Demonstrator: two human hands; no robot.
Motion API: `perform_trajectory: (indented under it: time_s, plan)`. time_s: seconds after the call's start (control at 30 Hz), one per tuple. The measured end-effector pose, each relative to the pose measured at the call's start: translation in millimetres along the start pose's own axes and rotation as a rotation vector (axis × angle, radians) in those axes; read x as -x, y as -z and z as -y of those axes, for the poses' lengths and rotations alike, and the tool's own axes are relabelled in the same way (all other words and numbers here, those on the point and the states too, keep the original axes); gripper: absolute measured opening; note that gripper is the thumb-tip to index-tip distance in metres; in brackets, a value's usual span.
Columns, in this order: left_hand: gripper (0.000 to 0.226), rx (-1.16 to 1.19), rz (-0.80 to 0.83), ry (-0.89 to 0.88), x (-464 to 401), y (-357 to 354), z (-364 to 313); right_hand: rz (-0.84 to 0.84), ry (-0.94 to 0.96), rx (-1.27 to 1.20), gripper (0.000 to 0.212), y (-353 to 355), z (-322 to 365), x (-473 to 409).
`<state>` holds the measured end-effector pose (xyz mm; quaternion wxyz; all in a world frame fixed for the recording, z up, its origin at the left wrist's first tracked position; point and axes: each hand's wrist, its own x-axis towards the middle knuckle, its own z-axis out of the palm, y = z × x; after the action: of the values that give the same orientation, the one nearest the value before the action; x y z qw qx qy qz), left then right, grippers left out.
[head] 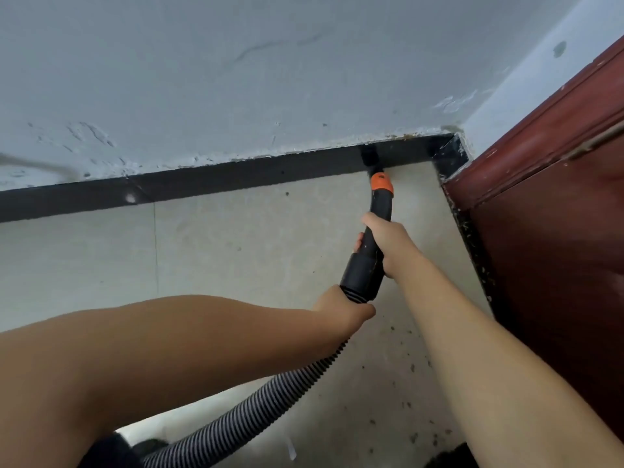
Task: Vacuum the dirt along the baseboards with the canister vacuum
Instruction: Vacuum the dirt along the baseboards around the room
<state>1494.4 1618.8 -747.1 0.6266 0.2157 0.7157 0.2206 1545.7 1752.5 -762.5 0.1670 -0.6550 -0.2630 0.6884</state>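
1. Black baseboard (236, 179) runs across mid-frame, meeting a dark red door (557, 214) at right.
2. Ribbed hose (270, 393) rises from the lower centre into the left hand (341, 312), which grips it.
3. Right hand (388, 244) wraps the black wand (368, 251) just above.
4. Orange-collared nozzle (381, 184), beyond both hands, touches the baseboard near the upper-right corner.

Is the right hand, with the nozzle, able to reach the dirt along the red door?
Probably yes. The right hand grips the wand near the corner, and the open floor lies between it and the dirt by the red door.
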Motion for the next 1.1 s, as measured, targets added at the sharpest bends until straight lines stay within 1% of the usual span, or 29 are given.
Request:
perform_trajectory:
  time_s: [0.13,0.23,0.37,0.47,0.6,0.7,0.77,0.9,0.97,1.1]
  plan:
    - [0.017,0.086,-0.102,0.024,24,19,28,0.083,0.029,0.115,0.013,-39,-23,19]
    - [0.015,0.125,-0.156,0.022,40,29,38,0.144,-0.01,0.133,0.015,-59,-29,32]
    - [0.027,0.19,-0.212,0.059,56,37,50,0.212,-0.016,0.249,0.015,-84,-37,50]
    - [0.033,0.204,-0.222,0.076,63,39,53,0.219,-0.001,0.283,0.015,-91,-40,59]
    - [0.032,0.164,-0.137,0.069,69,22,47,0.12,-0.018,0.231,0.013,-64,-40,59]
    - [0.023,0.116,-0.03,0.041,71,-1,43,0.012,-0.053,0.154,0.013,-26,-40,55]
    - [0.015,0.078,0.006,0.021,71,-11,39,-0.044,-0.079,0.075,0.014,-5,-40,55]
    - [0.016,0.009,0.014,-0.029,73,-1,23,-0.102,-0.085,-0.057,0.016,5,-28,65]
    - [0.013,-0.041,0.017,-0.046,88,5,13,-0.123,-0.076,-0.06,0.015,4,-18,86]
    - [0.016,-0.151,0.016,-0.104,146,14,-13,-0.181,-0.074,-0.03,0.016,3,16,151]
